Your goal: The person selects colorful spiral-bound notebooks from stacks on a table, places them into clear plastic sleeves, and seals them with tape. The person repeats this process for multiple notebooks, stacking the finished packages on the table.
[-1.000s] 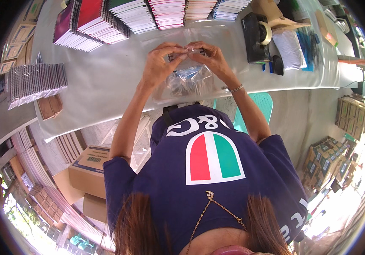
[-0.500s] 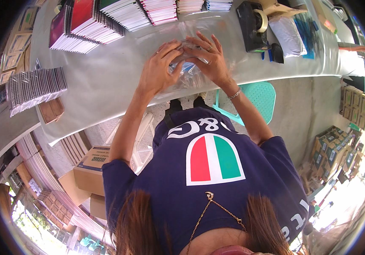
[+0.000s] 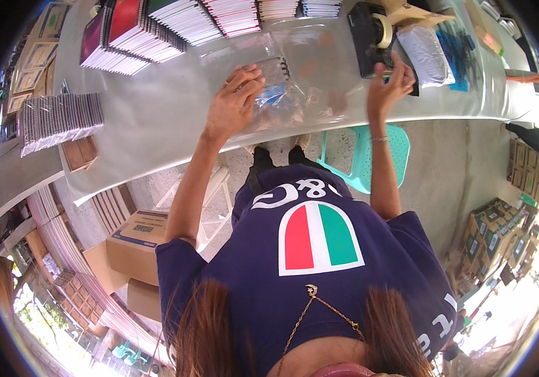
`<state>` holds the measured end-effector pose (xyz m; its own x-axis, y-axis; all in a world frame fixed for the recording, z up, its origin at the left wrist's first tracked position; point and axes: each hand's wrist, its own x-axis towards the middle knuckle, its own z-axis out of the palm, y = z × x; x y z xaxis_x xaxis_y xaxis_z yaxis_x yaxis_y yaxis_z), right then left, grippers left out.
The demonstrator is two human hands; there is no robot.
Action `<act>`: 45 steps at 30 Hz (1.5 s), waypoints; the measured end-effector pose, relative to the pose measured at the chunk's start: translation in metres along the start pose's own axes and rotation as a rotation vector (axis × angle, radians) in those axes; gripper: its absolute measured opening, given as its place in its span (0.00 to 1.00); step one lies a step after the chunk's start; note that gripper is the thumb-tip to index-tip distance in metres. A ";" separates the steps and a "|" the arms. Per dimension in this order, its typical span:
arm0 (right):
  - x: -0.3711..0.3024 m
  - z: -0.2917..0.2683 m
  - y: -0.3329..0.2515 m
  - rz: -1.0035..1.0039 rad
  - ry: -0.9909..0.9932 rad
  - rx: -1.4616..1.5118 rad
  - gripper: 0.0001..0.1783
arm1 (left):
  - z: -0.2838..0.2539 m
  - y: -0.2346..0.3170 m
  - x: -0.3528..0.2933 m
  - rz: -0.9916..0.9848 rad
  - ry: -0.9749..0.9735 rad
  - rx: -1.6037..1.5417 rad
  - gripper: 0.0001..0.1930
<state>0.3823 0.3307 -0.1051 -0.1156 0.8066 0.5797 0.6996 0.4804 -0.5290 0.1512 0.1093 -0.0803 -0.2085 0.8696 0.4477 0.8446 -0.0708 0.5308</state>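
Observation:
A small spiral-bound notebook lies in clear, wrinkled plastic wrap on the table in front of me. Its black coil shows at the upper right, and a blue patch shows through below. My left hand has its fingers bent and close together over the left edge of the wrapped notebook, gripping it there. My right hand is at the near end of the black tape dispenser, thumb and fingers apart. Whether a strip of tape touches its fingertips is too small to see.
Several stacks of spiral notebooks line the far side of the table. A wrapped notebook pile stands at the left. Beyond the dispenser lie a white pouch and blue plastic. A turquoise stool and cartons are below.
My right hand has left the wrapped notebook and moved right to the tape dispenser. My left hand stays at the notebook's left edge, and more of the notebook now shows.

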 end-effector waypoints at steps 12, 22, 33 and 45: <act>0.067 -0.003 0.108 0.651 -0.766 0.661 0.18 | 0.004 0.001 0.004 0.019 0.064 0.002 0.05; 0.020 -0.037 0.087 0.729 -0.554 0.809 0.12 | 0.003 -0.005 0.004 0.092 0.034 0.055 0.07; -0.025 -0.042 0.102 0.648 -0.507 0.116 0.11 | 0.012 -0.016 0.004 0.198 0.130 -0.012 0.07; -0.083 -0.023 -0.144 0.693 -0.595 0.968 0.16 | 0.019 -0.025 0.002 0.231 0.199 -0.104 0.06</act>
<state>0.3073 0.1863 -0.0625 -0.4038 0.8897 -0.2129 -0.0130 -0.2382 -0.9711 0.1391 0.1222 -0.1057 -0.1180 0.7130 0.6912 0.8279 -0.3136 0.4649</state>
